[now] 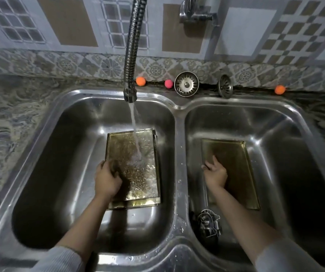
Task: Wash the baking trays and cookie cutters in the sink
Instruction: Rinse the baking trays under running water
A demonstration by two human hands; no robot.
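In the left basin of the steel double sink lie stacked golden baking trays, with water from the flexible tap running onto the top one. My left hand grips the left edge of the top tray, fingers curled over the rim. A second golden tray lies in the right basin. My right hand rests on its left part with fingers spread and straight. Metal cookie cutters sit at the front of the right basin.
Two sink strainers stand on the ledge behind the sink. Small orange and pink balls lie along the tiled wall. A second tap sticks out of the wall. Marbled counter surrounds the sink.
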